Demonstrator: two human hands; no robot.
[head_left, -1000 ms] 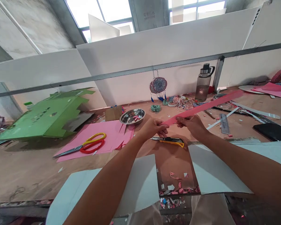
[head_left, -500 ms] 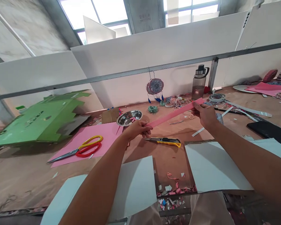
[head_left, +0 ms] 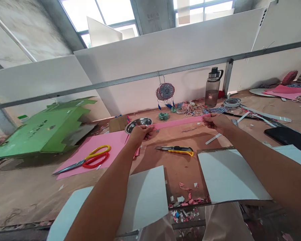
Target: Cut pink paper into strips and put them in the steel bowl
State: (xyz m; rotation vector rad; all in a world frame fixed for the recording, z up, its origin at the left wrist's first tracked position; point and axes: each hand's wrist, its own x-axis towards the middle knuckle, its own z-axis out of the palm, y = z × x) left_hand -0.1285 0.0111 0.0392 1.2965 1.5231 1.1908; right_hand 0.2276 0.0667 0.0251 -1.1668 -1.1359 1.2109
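Observation:
A long pink paper strip is stretched nearly level between my two hands, above the brown tabletop. The fingers of my left hand pinch its left end, just in front of a steel bowl. At the other end, my right hand is closed on the strip. Below it lies a yellow utility knife with its blade pointing left. Scissors with one yellow and one red handle rest on a pink paper sheet left of my left arm.
White boards lie under both forearms. A green cardboard piece stands at the left. Toward the back are a water bottle, tape rolls, tangled cord and hanging woven discs. A black phone is at the right.
The strip has gone from slanting to almost level: my right hand has come down, and my left hand has shifted left and slightly up. The knife and scissors stay put.

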